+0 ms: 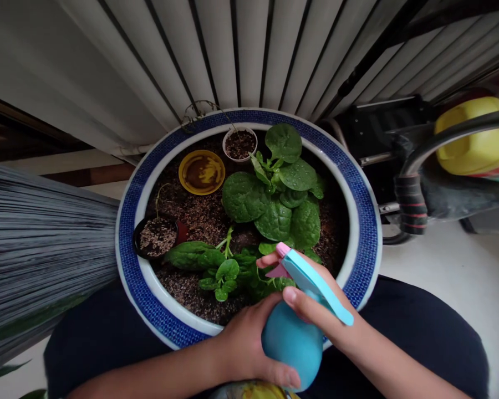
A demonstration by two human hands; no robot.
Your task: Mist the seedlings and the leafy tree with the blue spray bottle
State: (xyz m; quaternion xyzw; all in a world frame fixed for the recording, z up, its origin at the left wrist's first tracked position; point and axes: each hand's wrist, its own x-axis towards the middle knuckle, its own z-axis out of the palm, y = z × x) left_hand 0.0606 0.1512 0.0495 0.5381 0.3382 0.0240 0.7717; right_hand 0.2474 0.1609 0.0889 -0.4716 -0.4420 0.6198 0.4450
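We have the spray bottle [293, 346] at the planter's [366, 221] near edge, right of middle, the left hand [244, 344] curled snugly round its body and the right hand [316, 315] part-closed about the neck near the pink trigger [278, 271], though we can't tell how hard it presses. For an even squeeze, we'd best keep the left grip firm and sweep the nozzle [283, 249] slowly over the leafy plants [274, 219]. Nozzle points far and left; the spray head's [311, 277] long axis runs near-right to far-left, the body below it toward us, exact lean unclear.
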